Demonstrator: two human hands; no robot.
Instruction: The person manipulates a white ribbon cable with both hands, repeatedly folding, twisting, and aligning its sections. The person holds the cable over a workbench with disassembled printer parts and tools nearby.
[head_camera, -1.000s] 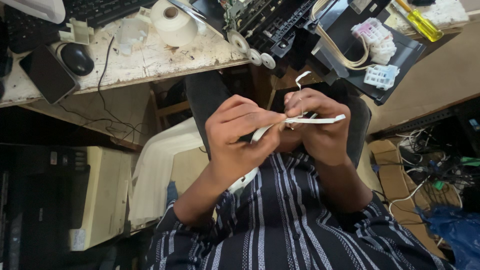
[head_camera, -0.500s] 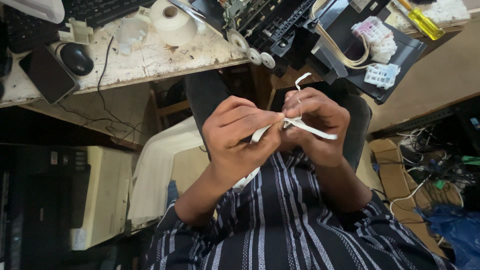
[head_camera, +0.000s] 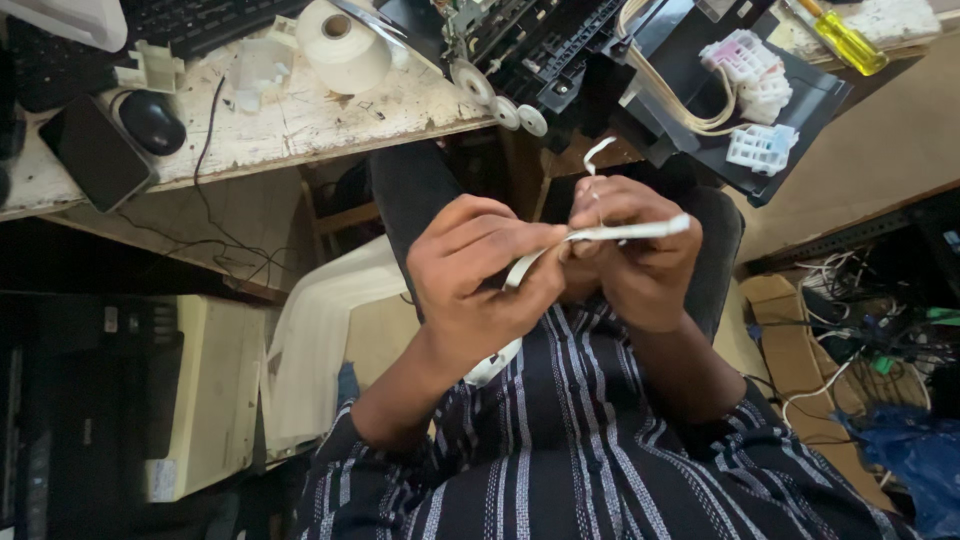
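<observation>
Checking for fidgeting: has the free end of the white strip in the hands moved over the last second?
Yes. The white flat strip dipped half a second ago, then swung back up toward the desk edge, level again between the left hand and right hand.

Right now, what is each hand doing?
Left hand: closed, pinching the white flat ribbon cable.
Right hand: closed on the same cable.

White flat cable (head_camera: 600, 236), dark white-striped shirt (head_camera: 590, 440), yellow screwdriver (head_camera: 845, 38).
</observation>
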